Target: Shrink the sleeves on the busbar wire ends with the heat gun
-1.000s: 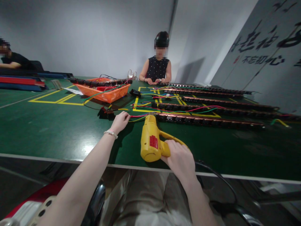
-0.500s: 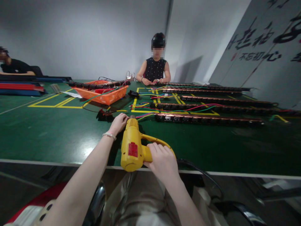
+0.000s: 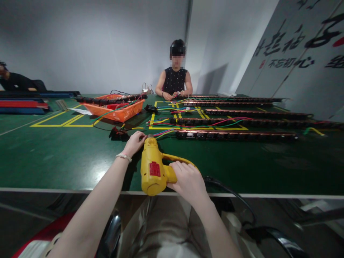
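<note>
My right hand (image 3: 188, 181) is wrapped round the handle of a yellow heat gun (image 3: 151, 157) with a red label on its rear. The gun's nozzle points away from me, close to the fingertips of my left hand (image 3: 135, 143). Those fingers are pinched together at the ends of coloured wires (image 3: 166, 133), though the nozzle partly hides the grip. The wires run right to the nearest long black strip with copper-coloured edging (image 3: 236, 135). Just beyond my left hand lies a black connector piece (image 3: 118, 134) with a yellow lead.
Several more black strips (image 3: 258, 113) with wires lie farther back on the green table (image 3: 67, 157). An orange basket (image 3: 118, 113) holding strips stands at left centre. A co-worker (image 3: 176, 80) sits opposite, another person (image 3: 18, 82) at far left. The gun's black cord (image 3: 231, 191) crosses the table's front edge.
The heat gun's rear has swung slightly to the right, with my right hand moving along. My left hand stays by the nozzle. The view has shifted a little.
</note>
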A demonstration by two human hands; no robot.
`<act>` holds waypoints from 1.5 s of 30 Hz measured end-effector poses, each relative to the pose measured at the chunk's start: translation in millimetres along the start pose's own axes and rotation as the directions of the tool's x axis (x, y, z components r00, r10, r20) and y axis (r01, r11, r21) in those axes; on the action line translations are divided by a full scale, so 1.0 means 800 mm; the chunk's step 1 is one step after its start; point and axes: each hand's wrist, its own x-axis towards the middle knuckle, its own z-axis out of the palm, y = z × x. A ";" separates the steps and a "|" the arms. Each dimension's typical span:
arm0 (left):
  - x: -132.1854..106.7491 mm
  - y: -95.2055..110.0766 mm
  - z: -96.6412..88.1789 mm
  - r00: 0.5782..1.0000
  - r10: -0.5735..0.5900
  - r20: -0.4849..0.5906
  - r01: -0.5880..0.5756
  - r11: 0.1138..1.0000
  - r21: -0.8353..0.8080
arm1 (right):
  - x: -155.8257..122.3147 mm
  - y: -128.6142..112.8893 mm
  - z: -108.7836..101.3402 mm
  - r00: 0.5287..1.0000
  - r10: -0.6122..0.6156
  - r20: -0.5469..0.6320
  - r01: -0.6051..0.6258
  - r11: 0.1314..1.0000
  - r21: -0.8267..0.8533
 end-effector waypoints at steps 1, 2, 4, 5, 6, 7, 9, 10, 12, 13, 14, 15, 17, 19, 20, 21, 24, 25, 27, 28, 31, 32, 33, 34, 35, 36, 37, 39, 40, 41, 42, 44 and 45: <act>0.000 0.000 0.000 1.000 0.004 -0.002 -0.004 1.000 -0.003 | 0.000 0.002 -0.001 1.000 -0.001 0.003 0.001 1.000 0.005; 0.000 0.000 0.000 1.000 0.006 -0.003 -0.006 1.000 -0.002 | 0.000 0.005 -0.002 1.000 -0.004 0.006 0.004 1.000 0.009; 0.000 -0.002 0.001 1.000 0.009 -0.004 -0.009 1.000 0.004 | -0.001 0.011 -0.003 1.000 -0.005 0.002 0.005 1.000 0.007; 0.000 -0.003 0.002 1.000 0.009 -0.006 -0.009 1.000 0.008 | -0.001 0.014 -0.004 1.000 -0.003 -0.003 0.003 1.000 0.004; 0.000 -0.004 0.003 1.000 0.009 -0.008 -0.009 1.000 0.012 | -0.002 0.017 -0.004 1.000 0.002 -0.008 -0.002 1.000 0.000; 0.000 -0.006 0.003 1.000 0.010 -0.012 -0.010 1.000 0.014 | -0.002 0.020 -0.005 1.000 0.010 -0.014 -0.010 1.000 -0.006; 0.001 -0.008 0.005 1.000 0.017 -0.018 -0.016 1.000 0.012 | -0.003 0.027 -0.006 0.999 0.030 -0.023 -0.031 0.999 -0.018; 0.001 -0.009 0.005 1.000 0.021 -0.022 -0.021 1.000 0.010 | -0.004 0.030 -0.006 0.999 0.040 -0.026 -0.040 0.999 -0.026; 0.001 -0.011 0.007 0.999 0.030 -0.031 -0.029 1.000 0.005 | -0.006 0.037 -0.006 0.997 0.054 -0.047 -0.057 0.997 -0.049; 0.002 -0.012 0.007 0.999 0.032 -0.035 -0.032 0.999 0.004 | -0.007 0.041 -0.005 0.996 0.062 -0.064 -0.066 0.996 -0.063; 0.002 -0.013 0.008 0.999 0.034 -0.037 -0.034 0.999 0.002 | -0.008 0.045 -0.005 0.994 0.070 -0.083 -0.076 0.994 -0.076; 0.002 -0.014 0.008 0.999 0.034 -0.036 -0.034 0.999 0.001 | -0.009 0.049 -0.004 0.992 0.079 -0.102 -0.088 0.992 -0.088; 0.002 -0.016 0.009 0.999 0.030 -0.031 -0.030 1.000 0.000 | -0.011 0.055 -0.004 0.986 0.097 -0.132 -0.112 0.988 -0.109; 0.003 -0.018 0.009 0.999 0.025 -0.028 -0.025 1.000 -0.001 | -0.014 0.060 -0.003 0.983 0.106 -0.151 -0.126 0.983 -0.131; 0.003 -0.018 0.010 0.999 0.023 -0.026 -0.023 1.000 -0.001 | -0.015 0.062 -0.003 0.981 0.106 -0.161 -0.130 0.981 -0.142; 0.003 -0.019 0.010 0.999 0.022 -0.025 -0.022 1.000 -0.002 | -0.015 0.062 -0.002 0.980 0.104 -0.171 -0.131 0.980 -0.152; 0.003 -0.020 0.010 1.000 0.022 -0.021 -0.022 1.000 -0.003 | -0.016 0.063 -0.002 0.978 0.093 -0.187 -0.125 0.978 -0.166; 0.003 -0.020 0.010 1.000 0.022 -0.019 -0.022 1.000 -0.003 | -0.016 0.063 -0.001 0.978 0.091 -0.188 -0.123 0.978 -0.167; 0.003 -0.019 0.010 1.000 0.022 -0.015 -0.022 1.000 0.000 | -0.017 0.063 -0.001 0.978 0.089 -0.188 -0.121 0.978 -0.171; 0.002 -0.018 0.009 1.000 0.022 -0.014 -0.022 1.000 0.003 | -0.016 0.062 -0.001 0.978 0.088 -0.188 -0.121 0.977 -0.174; 0.002 -0.015 0.008 1.000 0.025 -0.011 -0.025 1.000 0.010 | -0.016 0.062 -0.002 0.980 0.089 -0.177 -0.120 0.977 -0.176; 0.002 -0.014 0.008 1.000 0.027 -0.011 -0.027 1.000 0.010 | -0.016 0.061 -0.003 0.981 0.090 -0.171 -0.121 0.977 -0.175; 0.002 -0.013 0.007 0.999 0.030 -0.011 -0.030 0.999 0.011 | -0.016 0.061 -0.003 0.982 0.092 -0.167 -0.121 0.977 -0.175; 0.002 -0.013 0.007 0.999 0.031 -0.011 -0.031 0.999 0.011 | -0.016 0.061 -0.004 0.982 0.092 -0.163 -0.121 0.977 -0.175; 0.002 -0.013 0.007 0.999 0.031 -0.012 -0.031 0.999 0.013 | -0.015 0.060 -0.004 0.983 0.091 -0.162 -0.120 0.977 -0.175; 0.003 -0.014 0.007 0.999 0.030 -0.013 -0.030 0.999 0.014 | -0.015 0.060 -0.005 0.983 0.090 -0.162 -0.119 0.977 -0.176; 0.003 -0.015 0.008 0.999 0.029 -0.014 -0.029 0.999 0.017 | -0.015 0.060 -0.005 0.983 0.090 -0.162 -0.119 0.977 -0.175; 0.003 -0.016 0.008 0.999 0.030 -0.015 -0.030 0.999 0.019 | -0.014 0.059 -0.005 0.982 0.096 -0.161 -0.123 0.978 -0.171; 0.004 -0.017 0.009 0.999 0.031 -0.015 -0.031 0.999 0.018 | -0.014 0.059 -0.005 0.982 0.100 -0.159 -0.127 0.977 -0.169; 0.004 -0.018 0.009 0.999 0.031 -0.015 -0.031 0.999 0.017 | -0.014 0.059 -0.005 0.982 0.105 -0.157 -0.131 0.977 -0.168; 0.004 -0.019 0.009 0.999 0.031 -0.016 -0.030 0.999 0.016 | -0.014 0.057 -0.005 0.982 0.111 -0.153 -0.136 0.977 -0.165; 0.003 -0.019 0.010 0.999 0.027 -0.018 -0.027 0.999 0.017 | -0.013 0.053 -0.004 0.983 0.121 -0.139 -0.143 0.977 -0.160; 0.003 -0.019 0.010 0.999 0.026 -0.018 -0.026 0.999 0.020 | -0.013 0.049 -0.004 0.984 0.123 -0.129 -0.142 0.978 -0.156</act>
